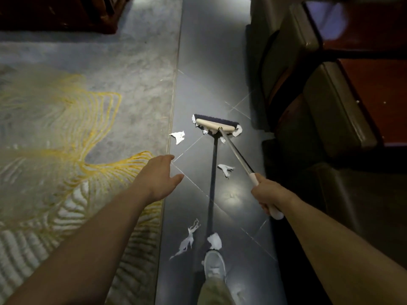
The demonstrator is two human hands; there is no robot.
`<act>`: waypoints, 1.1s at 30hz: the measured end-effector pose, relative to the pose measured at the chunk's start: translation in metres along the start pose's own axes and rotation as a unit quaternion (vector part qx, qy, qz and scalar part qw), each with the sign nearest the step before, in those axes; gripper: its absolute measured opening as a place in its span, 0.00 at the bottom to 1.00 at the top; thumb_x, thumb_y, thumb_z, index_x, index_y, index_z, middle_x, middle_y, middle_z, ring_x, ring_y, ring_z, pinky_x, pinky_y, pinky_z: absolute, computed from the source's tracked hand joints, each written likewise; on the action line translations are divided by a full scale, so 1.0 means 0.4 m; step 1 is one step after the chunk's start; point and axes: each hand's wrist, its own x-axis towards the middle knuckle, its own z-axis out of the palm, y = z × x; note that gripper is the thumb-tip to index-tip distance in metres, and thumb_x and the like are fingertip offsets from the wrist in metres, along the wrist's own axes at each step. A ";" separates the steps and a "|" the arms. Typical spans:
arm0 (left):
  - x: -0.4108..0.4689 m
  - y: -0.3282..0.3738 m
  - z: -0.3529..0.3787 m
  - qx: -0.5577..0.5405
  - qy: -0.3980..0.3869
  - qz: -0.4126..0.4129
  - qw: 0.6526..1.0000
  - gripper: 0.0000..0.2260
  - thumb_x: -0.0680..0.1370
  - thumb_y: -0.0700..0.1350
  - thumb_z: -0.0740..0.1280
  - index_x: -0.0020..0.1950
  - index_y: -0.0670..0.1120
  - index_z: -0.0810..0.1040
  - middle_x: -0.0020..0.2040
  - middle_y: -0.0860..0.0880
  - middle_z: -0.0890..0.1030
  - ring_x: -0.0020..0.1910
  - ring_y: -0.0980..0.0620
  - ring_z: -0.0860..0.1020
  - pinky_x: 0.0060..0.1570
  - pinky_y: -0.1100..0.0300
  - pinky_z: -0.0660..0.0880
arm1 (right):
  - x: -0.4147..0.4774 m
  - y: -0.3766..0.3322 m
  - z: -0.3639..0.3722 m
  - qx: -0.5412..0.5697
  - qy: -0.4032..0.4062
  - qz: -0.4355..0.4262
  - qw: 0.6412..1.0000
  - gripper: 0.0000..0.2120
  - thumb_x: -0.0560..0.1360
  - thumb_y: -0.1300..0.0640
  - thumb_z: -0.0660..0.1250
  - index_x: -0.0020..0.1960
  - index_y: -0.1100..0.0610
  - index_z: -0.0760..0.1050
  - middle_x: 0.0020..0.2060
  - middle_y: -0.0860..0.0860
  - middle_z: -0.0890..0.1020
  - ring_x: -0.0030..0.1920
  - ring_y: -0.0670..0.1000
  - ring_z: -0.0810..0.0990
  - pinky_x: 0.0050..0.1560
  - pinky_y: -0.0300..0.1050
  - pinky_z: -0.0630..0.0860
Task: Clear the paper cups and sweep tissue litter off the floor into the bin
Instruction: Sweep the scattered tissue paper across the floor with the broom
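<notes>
Floor (pixel 220 62): dark glossy tiles with thin pale joints, running as a strip from the top centre of the frame to the bottom centre.

Rug (pixel 88 106): one, grey with gold line pattern and pale ribbed bands. It fills the left half of the frame, and its edge lies along the tile strip.

Furniture: one dark wooden piece (pixel 55 14) in the upper left corner, and olive cushioned seats (pixel 330 111) on red-brown frames down the right side.

Broom: one. The broom head (pixel 217 125) has a cream bar with dark bristles and rests on the tiles at frame centre. Its metal broom handle (pixel 236 150) slants down to the right.

Tissue litter: all on the tiles.
- Four loose white pieces:
  - one piece (pixel 178 136) just beside the rug edge, left of the broom head
  - one piece (pixel 225 169) below the head
  - one long torn strip (pixel 187 239) at lower centre
  - one crumpled wad (pixel 214 240) touching the toe of the shoe
- Several small scraps (pixel 237 130) bunched against the broom head at both ends and along its near side.

Shoe (pixel 214 264): one, pale, at bottom centre.

Left grip (pixel 161 175): a bare hand with fingers spread and relaxed. It holds nothing and is poised over the rug edge.

Right grip (pixel 267 194): a bare hand with fingers wrapped round the pale end of the broom handle, at right centre.
</notes>
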 end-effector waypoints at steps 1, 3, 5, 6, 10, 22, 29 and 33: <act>-0.045 0.004 0.013 -0.002 -0.001 0.005 1.000 0.29 0.77 0.53 0.65 0.74 0.43 0.61 0.73 0.44 0.65 0.72 0.46 0.62 0.70 0.57 0.58 | -0.049 0.028 0.019 -0.014 0.004 -0.001 1.000 0.26 0.79 0.62 0.54 0.74 0.46 0.56 0.48 0.61 0.72 0.34 0.51 0.70 0.24 0.39 0.67; -0.139 0.013 0.042 0.001 -0.004 0.013 1.000 0.29 0.77 0.52 0.65 0.74 0.42 0.61 0.73 0.44 0.65 0.73 0.46 0.62 0.69 0.58 0.58 | -0.158 0.088 0.060 -0.009 0.009 -0.006 1.000 0.26 0.79 0.61 0.55 0.74 0.46 0.57 0.52 0.60 0.71 0.37 0.51 0.71 0.26 0.38 0.67; -0.226 0.021 0.071 0.011 -0.016 0.021 1.000 0.29 0.77 0.52 0.65 0.74 0.42 0.61 0.73 0.43 0.65 0.72 0.46 0.62 0.69 0.59 0.58 | -0.270 0.149 0.106 0.003 -0.002 -0.007 1.000 0.28 0.79 0.61 0.57 0.76 0.46 0.55 0.62 0.59 0.68 0.46 0.53 0.74 0.36 0.39 0.71; -0.267 0.025 0.084 0.012 -0.022 0.021 0.999 0.30 0.77 0.52 0.65 0.74 0.42 0.61 0.73 0.43 0.65 0.72 0.46 0.62 0.69 0.58 0.58 | -0.322 0.176 0.126 0.003 -0.005 -0.010 1.000 0.29 0.79 0.61 0.57 0.76 0.47 0.55 0.67 0.59 0.66 0.53 0.56 0.74 0.44 0.40 0.71; -0.395 0.049 0.127 0.008 -0.040 0.009 0.999 0.30 0.77 0.51 0.65 0.75 0.43 0.60 0.74 0.43 0.64 0.73 0.45 0.61 0.69 0.57 0.58 | -0.464 0.250 0.168 0.057 -0.018 -0.022 0.998 0.25 0.79 0.59 0.57 0.74 0.47 0.62 0.49 0.59 0.76 0.39 0.51 0.74 0.34 0.41 0.72; -0.498 0.061 0.190 0.006 -0.013 -0.005 1.000 0.29 0.78 0.53 0.64 0.74 0.42 0.60 0.73 0.42 0.64 0.72 0.46 0.62 0.70 0.58 0.56 | -0.406 0.142 0.096 0.019 0.005 -0.121 0.992 0.23 0.78 0.64 0.58 0.72 0.52 0.66 0.35 0.56 0.75 0.30 0.52 0.73 0.32 0.47 0.75; -0.499 -0.013 0.198 0.008 0.017 -0.061 0.998 0.29 0.78 0.52 0.64 0.75 0.42 0.60 0.73 0.43 0.64 0.72 0.46 0.61 0.69 0.60 0.56 | -0.201 0.029 0.108 -0.106 0.011 -0.160 0.981 0.15 0.75 0.66 0.59 0.61 0.58 0.74 0.30 0.56 0.75 0.25 0.53 0.76 0.25 0.41 0.75; -0.510 -0.041 0.208 0.008 0.035 -0.091 0.995 0.29 0.78 0.51 0.65 0.74 0.42 0.61 0.72 0.42 0.65 0.72 0.46 0.62 0.69 0.60 0.56 | -0.121 0.078 0.142 -0.114 0.002 -0.143 0.983 0.17 0.77 0.66 0.57 0.65 0.63 0.71 0.33 0.58 0.73 0.31 0.55 0.72 0.27 0.46 0.72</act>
